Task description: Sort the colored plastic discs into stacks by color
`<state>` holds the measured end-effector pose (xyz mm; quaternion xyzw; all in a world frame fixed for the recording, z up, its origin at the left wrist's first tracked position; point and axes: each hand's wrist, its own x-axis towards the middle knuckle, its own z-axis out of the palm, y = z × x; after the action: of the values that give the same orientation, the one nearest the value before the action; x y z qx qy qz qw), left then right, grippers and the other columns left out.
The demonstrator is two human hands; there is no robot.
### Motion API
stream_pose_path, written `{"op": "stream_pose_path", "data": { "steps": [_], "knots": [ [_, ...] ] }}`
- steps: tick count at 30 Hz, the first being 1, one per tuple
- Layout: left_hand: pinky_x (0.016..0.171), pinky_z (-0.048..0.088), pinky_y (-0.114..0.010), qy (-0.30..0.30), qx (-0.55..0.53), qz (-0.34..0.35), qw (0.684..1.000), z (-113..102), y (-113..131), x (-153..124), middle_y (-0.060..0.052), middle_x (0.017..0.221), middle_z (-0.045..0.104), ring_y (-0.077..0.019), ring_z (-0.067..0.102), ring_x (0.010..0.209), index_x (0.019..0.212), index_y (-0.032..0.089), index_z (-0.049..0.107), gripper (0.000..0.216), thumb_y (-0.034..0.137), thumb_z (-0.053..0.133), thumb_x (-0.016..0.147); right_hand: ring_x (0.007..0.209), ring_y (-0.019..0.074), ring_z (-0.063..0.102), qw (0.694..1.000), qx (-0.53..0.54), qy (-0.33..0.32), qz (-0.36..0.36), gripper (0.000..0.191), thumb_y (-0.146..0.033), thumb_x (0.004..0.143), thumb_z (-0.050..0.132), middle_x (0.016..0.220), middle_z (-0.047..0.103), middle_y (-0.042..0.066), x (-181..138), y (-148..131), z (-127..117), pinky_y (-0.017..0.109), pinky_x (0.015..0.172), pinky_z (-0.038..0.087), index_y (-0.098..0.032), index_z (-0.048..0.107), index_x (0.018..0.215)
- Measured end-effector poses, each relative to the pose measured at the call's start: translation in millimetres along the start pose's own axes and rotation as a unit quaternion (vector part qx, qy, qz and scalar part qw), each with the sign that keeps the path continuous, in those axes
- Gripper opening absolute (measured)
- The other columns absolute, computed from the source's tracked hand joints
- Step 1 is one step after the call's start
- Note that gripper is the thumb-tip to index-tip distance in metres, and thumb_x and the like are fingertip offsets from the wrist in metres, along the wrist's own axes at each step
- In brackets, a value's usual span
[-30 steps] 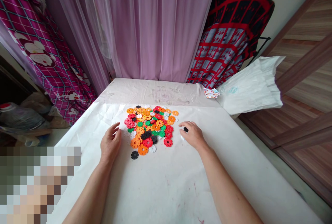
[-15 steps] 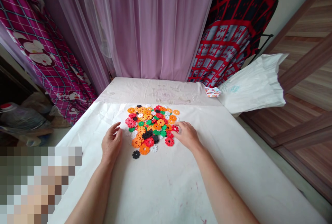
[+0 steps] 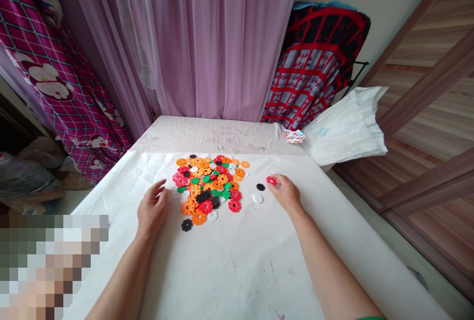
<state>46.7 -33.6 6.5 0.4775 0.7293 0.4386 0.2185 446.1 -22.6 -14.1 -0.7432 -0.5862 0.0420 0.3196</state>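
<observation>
A pile of flower-shaped plastic discs (image 3: 205, 181) in orange, red, green, black and white lies on the white tablecloth. To its right, my right hand (image 3: 286, 192) pinches a red plastic disc (image 3: 271, 180) between thumb and fingers. Just left of those fingertips lie a black disc (image 3: 260, 187) and a white disc (image 3: 258, 198), apart from the pile. My left hand (image 3: 152, 206) rests on its side at the pile's left edge, fingers loosely curved and parted from the thumb, holding nothing. A single black disc (image 3: 187, 225) lies at the pile's near edge.
A white bag (image 3: 344, 127) stands over the table's far right corner, beside a small patterned paper piece (image 3: 295, 136). Behind the table hang purple curtains (image 3: 222, 43). A red-and-black cloth (image 3: 314, 58) covers something at the back right. Wooden doors (image 3: 418, 112) are on the right.
My right hand has moved right, away from the pile, with a red disc. A black and a white disc now show apart beside it. My left hand stays by the pile; the view shifted slightly.
</observation>
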Motion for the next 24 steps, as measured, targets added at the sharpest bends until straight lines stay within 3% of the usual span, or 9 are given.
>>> {"op": "stream_pose_path", "data": {
  "steps": [4, 7, 16, 19, 21, 24],
  "knots": [
    [0.081, 0.052, -0.033, 0.005, 0.004, 0.005, 1.000, 0.8, -3.1, 1.7, -0.006, 0.104, 0.073, -0.0204, 0.069, 0.088, 0.116, 0.025, 0.066, 0.042, 0.038, 0.050, 0.080, 0.090, 0.0196, 0.061, 0.999, -0.036, 0.001, -0.038, 0.019, -0.032, 0.079, 0.060, 0.102, 0.069, 0.004, 29.8, -10.2, 17.6, 0.030, 0.078, 0.046, -0.025, 0.068, 0.095],
    [0.080, 0.052, -0.032, 0.010, 0.007, 0.008, 1.000, 1.2, -4.9, 3.0, -0.006, 0.103, 0.074, -0.0209, 0.069, 0.090, 0.115, 0.026, 0.067, 0.042, 0.040, 0.050, 0.079, 0.086, 0.0193, 0.059, 0.997, -0.062, 0.023, -0.039, 0.013, -0.030, 0.079, 0.059, 0.093, 0.069, 0.004, 35.3, -8.0, 29.3, 0.030, 0.079, 0.044, -0.025, 0.070, 0.085],
    [0.083, 0.050, -0.034, -0.003, 0.000, -0.025, 1.000, 0.6, -2.3, 2.4, -0.007, 0.107, 0.073, -0.0217, 0.068, 0.092, 0.118, 0.025, 0.065, 0.044, 0.039, 0.051, 0.078, 0.088, 0.0228, 0.058, 0.993, -0.019, 0.111, 0.035, 0.021, -0.028, 0.082, 0.049, 0.095, 0.069, 0.009, 12.7, 1.0, 27.2, 0.035, 0.087, 0.044, -0.022, 0.067, 0.075],
    [0.083, 0.050, -0.033, -0.003, -0.001, -0.022, 1.000, 1.1, -2.7, 2.4, -0.007, 0.108, 0.072, -0.0212, 0.068, 0.091, 0.119, 0.025, 0.065, 0.045, 0.038, 0.051, 0.078, 0.092, 0.0227, 0.059, 0.989, 0.010, 0.147, -0.013, 0.021, -0.027, 0.084, 0.048, 0.097, 0.070, 0.008, -3.6, -17.6, 24.2, 0.035, 0.088, 0.044, -0.022, 0.067, 0.079],
    [0.082, 0.050, -0.033, -0.001, -0.001, -0.020, 1.000, 1.5, -2.8, 2.5, -0.007, 0.108, 0.072, -0.0209, 0.068, 0.089, 0.118, 0.025, 0.065, 0.044, 0.038, 0.051, 0.079, 0.091, 0.0214, 0.060, 0.991, 0.017, 0.099, -0.085, 0.018, -0.026, 0.084, 0.050, 0.094, 0.071, 0.006, -16.8, -38.1, 24.0, 0.033, 0.087, 0.043, -0.023, 0.067, 0.078],
    [0.082, 0.050, -0.034, 0.001, -0.001, -0.018, 1.000, 1.6, -2.1, 2.2, -0.006, 0.107, 0.073, -0.0208, 0.069, 0.088, 0.117, 0.025, 0.066, 0.043, 0.038, 0.051, 0.079, 0.088, 0.0200, 0.060, 0.986, -0.012, -0.036, -0.161, 0.011, -0.029, 0.082, 0.059, 0.086, 0.071, 0.003, -35.3, -72.6, 23.0, 0.031, 0.083, 0.041, -0.025, 0.066, 0.074]
  ]
}}
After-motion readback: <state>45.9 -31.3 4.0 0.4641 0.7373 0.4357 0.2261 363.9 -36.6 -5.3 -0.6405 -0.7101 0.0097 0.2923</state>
